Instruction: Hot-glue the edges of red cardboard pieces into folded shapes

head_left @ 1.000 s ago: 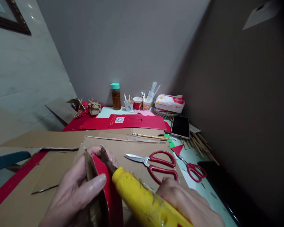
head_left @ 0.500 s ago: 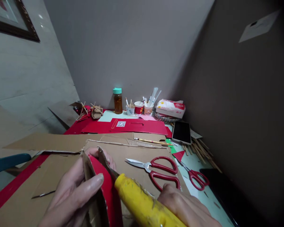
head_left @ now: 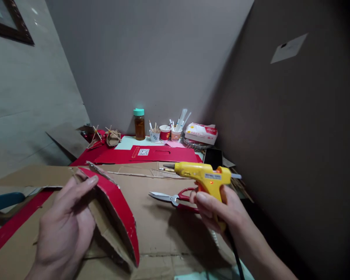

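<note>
My left hand (head_left: 67, 217) is closed on a curved cardboard piece (head_left: 116, 202) with a red outer face, tilted over the table, thumb on its upper end. In my right hand (head_left: 221, 210) is a yellow hot glue gun (head_left: 204, 175), gripped by its handle. Its nozzle points left, a clear glue stick sticks out at the back, and a small orange light glows on its side. Nozzle and cardboard piece are apart. Beneath the glue gun, red-handled scissors (head_left: 170, 198) lie on the brown cardboard sheet (head_left: 151, 233), their handles partly hidden by my right hand.
At the back stand a bottle with a teal lid (head_left: 139, 124), paper cups (head_left: 165, 133) with sticks, and a tissue pack (head_left: 201, 133). A red card sheet (head_left: 119, 155) and a phone (head_left: 212, 157) lie before them. A teal handle (head_left: 6, 202) enters at the left.
The glue gun has moved away from the cardboard piece and risen to the right, its nozzle now pointing left. My left hand has shifted left with the piece, turning its red face more into view.
</note>
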`<control>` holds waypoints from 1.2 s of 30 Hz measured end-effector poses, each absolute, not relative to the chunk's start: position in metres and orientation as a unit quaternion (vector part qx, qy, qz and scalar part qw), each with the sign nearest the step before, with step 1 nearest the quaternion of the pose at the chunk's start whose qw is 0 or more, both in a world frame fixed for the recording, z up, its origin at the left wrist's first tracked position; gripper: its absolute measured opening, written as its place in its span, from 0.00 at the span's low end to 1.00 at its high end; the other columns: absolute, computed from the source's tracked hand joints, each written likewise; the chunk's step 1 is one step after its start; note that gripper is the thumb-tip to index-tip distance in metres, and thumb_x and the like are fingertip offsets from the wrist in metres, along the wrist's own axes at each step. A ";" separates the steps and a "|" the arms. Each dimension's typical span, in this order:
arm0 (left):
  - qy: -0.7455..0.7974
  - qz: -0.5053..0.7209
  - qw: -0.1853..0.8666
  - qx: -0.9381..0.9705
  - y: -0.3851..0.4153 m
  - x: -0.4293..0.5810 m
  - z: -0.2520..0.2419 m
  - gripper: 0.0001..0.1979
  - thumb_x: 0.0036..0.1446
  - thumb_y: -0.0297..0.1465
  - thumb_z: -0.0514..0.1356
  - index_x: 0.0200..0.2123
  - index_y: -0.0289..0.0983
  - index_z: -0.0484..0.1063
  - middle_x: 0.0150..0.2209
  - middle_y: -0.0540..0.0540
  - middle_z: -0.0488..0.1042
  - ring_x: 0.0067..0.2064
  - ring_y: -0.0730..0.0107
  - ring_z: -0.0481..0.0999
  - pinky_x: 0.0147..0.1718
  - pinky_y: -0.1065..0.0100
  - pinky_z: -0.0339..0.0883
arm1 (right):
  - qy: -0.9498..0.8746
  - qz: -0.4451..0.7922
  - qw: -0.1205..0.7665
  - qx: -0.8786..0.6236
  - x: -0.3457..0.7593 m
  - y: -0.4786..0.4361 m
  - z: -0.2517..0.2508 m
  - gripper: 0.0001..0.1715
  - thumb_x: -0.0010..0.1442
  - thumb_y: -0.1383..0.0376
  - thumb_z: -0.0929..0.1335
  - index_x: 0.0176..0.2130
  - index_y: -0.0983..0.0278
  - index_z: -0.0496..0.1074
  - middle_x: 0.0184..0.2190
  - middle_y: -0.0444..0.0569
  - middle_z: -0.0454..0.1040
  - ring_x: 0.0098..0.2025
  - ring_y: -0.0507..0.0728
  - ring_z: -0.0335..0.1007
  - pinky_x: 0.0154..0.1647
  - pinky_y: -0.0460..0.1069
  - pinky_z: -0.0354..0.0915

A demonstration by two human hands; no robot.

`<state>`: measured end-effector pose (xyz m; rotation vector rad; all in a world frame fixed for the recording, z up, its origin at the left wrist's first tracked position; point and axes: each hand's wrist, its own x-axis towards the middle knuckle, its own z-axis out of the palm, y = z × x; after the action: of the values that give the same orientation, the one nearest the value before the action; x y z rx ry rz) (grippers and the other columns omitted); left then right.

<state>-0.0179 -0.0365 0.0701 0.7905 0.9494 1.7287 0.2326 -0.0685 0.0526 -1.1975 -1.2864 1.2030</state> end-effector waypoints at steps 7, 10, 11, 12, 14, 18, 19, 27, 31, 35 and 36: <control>0.374 0.659 0.579 0.300 -0.039 -0.017 0.067 0.14 0.53 0.31 0.68 0.45 0.44 0.79 0.45 0.49 0.82 0.51 0.58 0.79 0.44 0.67 0.79 | -0.571 0.480 0.362 -0.559 0.227 -0.058 0.038 0.29 0.65 0.46 0.59 0.36 0.67 0.72 0.30 0.53 0.78 0.26 0.55 0.74 0.25 0.48 0.67; 0.376 0.629 0.592 0.336 -0.044 -0.018 0.061 0.13 0.51 0.34 0.70 0.42 0.43 0.79 0.42 0.48 0.81 0.48 0.60 0.79 0.42 0.71 0.78 | -0.627 0.361 0.302 -0.621 0.220 -0.061 0.039 0.32 0.67 0.44 0.57 0.24 0.62 0.67 0.25 0.52 0.74 0.29 0.59 0.73 0.29 0.50 0.64; 0.378 0.620 0.595 0.345 -0.045 -0.018 0.060 0.13 0.51 0.35 0.70 0.42 0.43 0.79 0.42 0.48 0.80 0.48 0.61 0.79 0.42 0.73 0.77 | -0.644 0.309 0.286 -0.639 0.220 -0.061 0.039 0.32 0.67 0.44 0.57 0.22 0.61 0.64 0.24 0.52 0.73 0.30 0.60 0.71 0.29 0.50 0.60; 0.379 0.611 0.599 0.353 -0.047 -0.018 0.059 0.14 0.52 0.36 0.70 0.42 0.43 0.79 0.41 0.49 0.79 0.47 0.63 0.78 0.42 0.74 0.77 | -0.658 0.260 0.271 -0.652 0.220 -0.061 0.039 0.32 0.67 0.45 0.57 0.20 0.60 0.61 0.23 0.52 0.71 0.29 0.60 0.69 0.28 0.51 0.56; 0.378 0.602 0.603 0.362 -0.051 -0.016 0.059 0.14 0.52 0.37 0.71 0.42 0.43 0.79 0.38 0.49 0.76 0.46 0.65 0.76 0.42 0.76 0.75 | -0.678 0.182 0.243 -0.669 0.221 -0.061 0.038 0.30 0.67 0.48 0.57 0.20 0.59 0.60 0.19 0.52 0.67 0.24 0.60 0.64 0.26 0.51 0.47; 0.384 0.603 0.610 0.341 -0.061 -0.005 0.066 0.13 0.52 0.38 0.71 0.42 0.44 0.79 0.36 0.50 0.73 0.41 0.69 0.74 0.41 0.77 0.74 | -0.722 0.086 0.221 -0.650 0.217 -0.072 0.044 0.25 0.69 0.52 0.59 0.25 0.60 0.65 0.16 0.48 0.66 0.18 0.57 0.62 0.24 0.51 0.39; 0.386 0.599 0.619 0.331 -0.063 -0.002 0.068 0.13 0.52 0.37 0.71 0.42 0.44 0.78 0.35 0.50 0.73 0.39 0.70 0.74 0.40 0.77 0.74 | -0.771 0.032 0.242 -0.588 0.212 -0.076 0.048 0.22 0.71 0.54 0.59 0.29 0.60 0.67 0.18 0.46 0.69 0.17 0.55 0.63 0.22 0.51 0.42; 0.421 0.586 0.627 0.293 -0.072 0.015 0.066 0.18 0.48 0.37 0.74 0.43 0.44 0.78 0.34 0.52 0.75 0.36 0.71 0.75 0.39 0.76 0.74 | -0.838 -0.167 0.370 -0.365 0.164 -0.073 0.064 0.08 0.71 0.67 0.61 0.37 0.62 0.65 0.21 0.41 0.68 0.19 0.52 0.65 0.18 0.50 0.53; 0.435 0.585 0.599 0.332 -0.071 0.018 0.059 0.20 0.48 0.43 0.73 0.44 0.45 0.78 0.39 0.50 0.78 0.41 0.65 0.77 0.37 0.75 0.73 | -0.856 -0.112 0.366 -0.346 0.172 -0.067 0.058 0.13 0.68 0.74 0.58 0.34 0.62 0.63 0.20 0.41 0.66 0.17 0.51 0.62 0.16 0.49 0.53; 0.478 0.564 0.523 0.424 -0.069 0.015 0.052 0.15 0.55 0.44 0.68 0.43 0.44 0.76 0.37 0.48 0.79 0.37 0.63 0.77 0.34 0.73 0.72 | -0.856 -0.099 0.378 -0.340 0.178 -0.067 0.054 0.08 0.64 0.75 0.61 0.36 0.64 0.66 0.22 0.43 0.68 0.19 0.52 0.66 0.16 0.49 0.56; 0.481 0.560 0.504 0.448 -0.069 0.013 0.051 0.13 0.56 0.43 0.67 0.42 0.44 0.76 0.37 0.49 0.79 0.37 0.64 0.76 0.35 0.72 0.72 | -0.853 -0.102 0.383 -0.340 0.178 -0.067 0.054 0.08 0.64 0.75 0.61 0.36 0.65 0.67 0.22 0.44 0.69 0.20 0.52 0.66 0.16 0.49 0.56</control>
<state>0.0134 -0.0686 0.0506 1.0821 1.1611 1.3532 0.1782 -0.0668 0.0540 -0.8671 -2.1754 -0.2592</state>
